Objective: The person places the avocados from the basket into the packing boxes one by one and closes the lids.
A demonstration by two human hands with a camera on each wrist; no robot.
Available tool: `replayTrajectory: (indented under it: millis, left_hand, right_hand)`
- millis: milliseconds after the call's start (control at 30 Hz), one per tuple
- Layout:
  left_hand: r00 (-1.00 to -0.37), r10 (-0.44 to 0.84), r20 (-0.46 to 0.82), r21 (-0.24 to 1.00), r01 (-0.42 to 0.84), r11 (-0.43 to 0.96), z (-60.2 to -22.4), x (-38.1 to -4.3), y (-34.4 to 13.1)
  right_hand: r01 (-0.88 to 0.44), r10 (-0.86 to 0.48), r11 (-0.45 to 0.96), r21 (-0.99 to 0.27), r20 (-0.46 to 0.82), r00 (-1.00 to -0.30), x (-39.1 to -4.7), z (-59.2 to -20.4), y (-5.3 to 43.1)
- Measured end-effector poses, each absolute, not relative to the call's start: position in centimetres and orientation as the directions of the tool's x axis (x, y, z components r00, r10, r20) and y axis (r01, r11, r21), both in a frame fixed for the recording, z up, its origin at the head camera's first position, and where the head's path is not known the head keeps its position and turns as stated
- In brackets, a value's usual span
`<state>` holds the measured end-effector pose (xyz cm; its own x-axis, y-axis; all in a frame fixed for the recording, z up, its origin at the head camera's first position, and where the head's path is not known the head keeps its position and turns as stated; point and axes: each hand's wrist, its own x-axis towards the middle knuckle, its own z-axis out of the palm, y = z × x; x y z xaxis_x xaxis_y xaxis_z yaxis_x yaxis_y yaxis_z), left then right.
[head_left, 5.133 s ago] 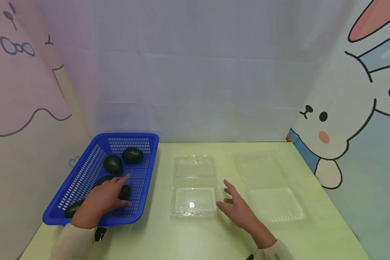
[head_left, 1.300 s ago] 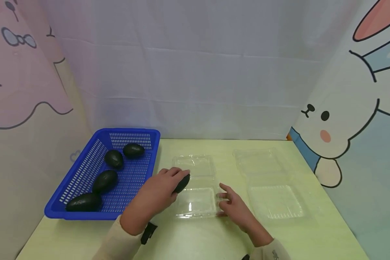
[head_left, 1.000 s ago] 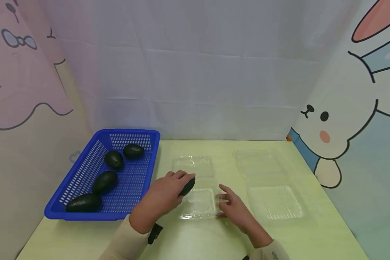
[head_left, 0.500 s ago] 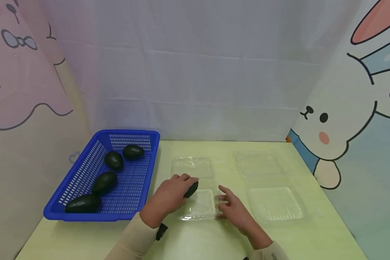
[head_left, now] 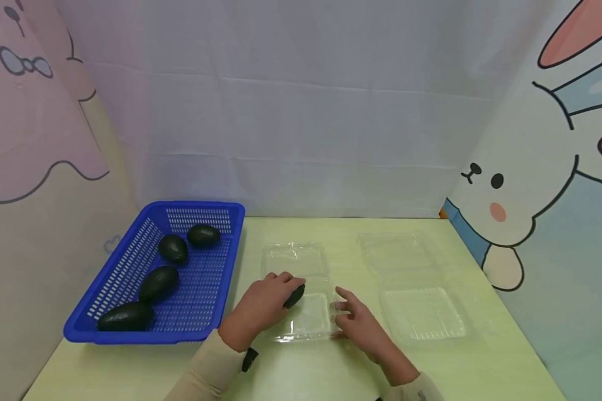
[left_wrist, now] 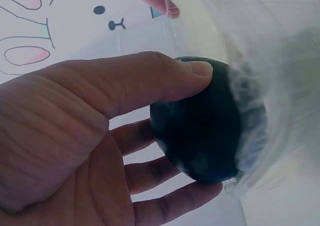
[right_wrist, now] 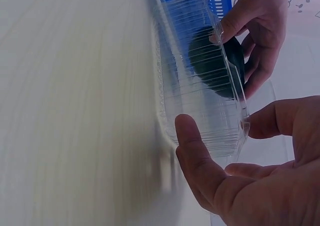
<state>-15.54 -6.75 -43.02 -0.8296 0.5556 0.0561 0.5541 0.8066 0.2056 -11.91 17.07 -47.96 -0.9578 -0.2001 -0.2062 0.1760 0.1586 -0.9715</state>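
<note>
Four dark oval fruits point(head_left: 159, 284) lie in a blue basket point(head_left: 195, 301) at the left edge of the table point(head_left: 301, 373), as the head view shows; two sit toward the basket's far end, two along its left side. Two clear hinged containers lie unfolded: the middle container point(head_left: 311, 314) between the hands, and the right container point(head_left: 426, 314) toward the table's right edge. Each has one half toward the table's far edge. The left hand point(head_left: 263, 303) pinches a fifth fruit point(head_left: 295, 297) over the near half of the middle container. The right hand point(head_left: 363, 328), its fingers spread apart, is at that container's right side.

In the left wrist view, the thumb presses one side of the fifth fruit while the fingers reach around the opposite side. Clear plastic overlaps part of it.

In the right wrist view, the fifth fruit shows through the ribbed wall of the middle container; whether it touches the bottom cannot be told. The right hand's spread fingers touch the wall and rim, apart from the fruit.
</note>
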Motion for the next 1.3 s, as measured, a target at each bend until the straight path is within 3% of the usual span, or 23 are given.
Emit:
replayTrajectory:
  millis: [1300]
  left_hand:
    - [-0.792, 0.585, 0.174, 0.122, 0.607, 0.786, -45.3, -16.5, -7.2]
  right_hand:
    - [0.177, -0.208, 0.138, -0.975, -0.203, -0.957, -11.6, -48.0, 16.9]
